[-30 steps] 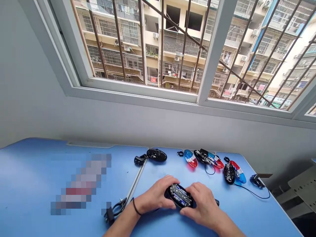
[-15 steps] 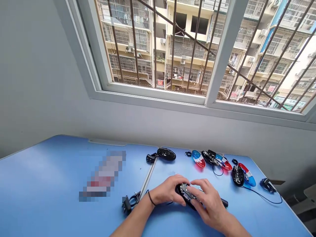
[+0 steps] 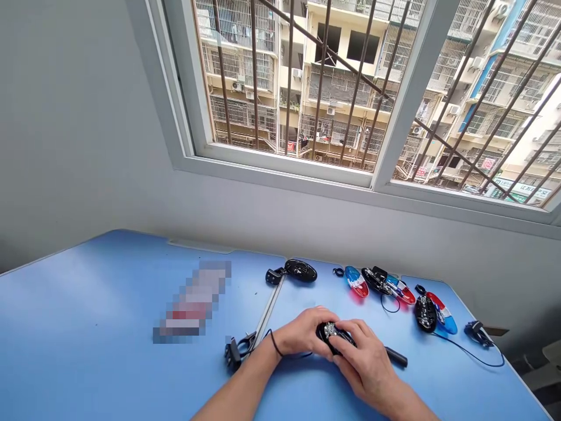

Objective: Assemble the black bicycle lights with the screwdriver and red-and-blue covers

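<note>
A black oval housing (image 3: 325, 331) with a circuit board showing inside lies between my two hands, low in the middle of the view. My left hand (image 3: 302, 334) grips its left end, fingers curved over the far side and thumb at the near side. Over its right part, my right hand (image 3: 366, 356) presses with curled fingers and covers much of it. A black handle (image 3: 397, 357) pokes out just right of my right hand. Beside my left forearm lies a black clamp-like part (image 3: 234, 352) with a cable.
Toward the back stands a black oval unit (image 3: 300, 270). Red-and-blue covers (image 3: 356, 282) and black units lie at the back right, near an open black housing (image 3: 425, 314) with a cable. A blurred patch (image 3: 193, 304) covers something on the blue table (image 3: 109, 316).
The board has shifted and now sits deeper in the black housing. My right fingers have closed in over it. The whole view has moved slightly.
</note>
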`<action>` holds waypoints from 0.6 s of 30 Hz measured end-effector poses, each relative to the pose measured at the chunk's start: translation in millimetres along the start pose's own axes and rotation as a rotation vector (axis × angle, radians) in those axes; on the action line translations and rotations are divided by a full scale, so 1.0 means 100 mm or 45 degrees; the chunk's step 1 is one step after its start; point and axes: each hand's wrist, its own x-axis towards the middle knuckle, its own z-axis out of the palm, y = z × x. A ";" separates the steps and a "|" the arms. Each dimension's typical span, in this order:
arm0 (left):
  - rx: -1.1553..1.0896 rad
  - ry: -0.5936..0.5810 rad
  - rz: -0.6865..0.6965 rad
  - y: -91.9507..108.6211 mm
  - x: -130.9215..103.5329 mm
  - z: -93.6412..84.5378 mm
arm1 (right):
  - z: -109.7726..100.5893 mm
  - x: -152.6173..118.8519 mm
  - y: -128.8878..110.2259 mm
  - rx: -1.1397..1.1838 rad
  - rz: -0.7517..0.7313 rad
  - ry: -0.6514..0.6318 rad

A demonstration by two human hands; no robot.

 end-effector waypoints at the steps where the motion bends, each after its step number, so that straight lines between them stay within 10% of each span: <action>1: 0.003 0.003 -0.001 0.00 0.00 0.00 | 0.01 0.00 0.00 -0.002 0.005 0.000; 13: -0.020 -0.047 0.018 -0.01 0.03 0.00 | 0.07 0.04 0.03 0.135 0.147 0.112; 18: 0.014 0.051 -0.045 -0.05 0.01 0.02 | -0.07 -0.05 0.28 0.357 0.478 0.221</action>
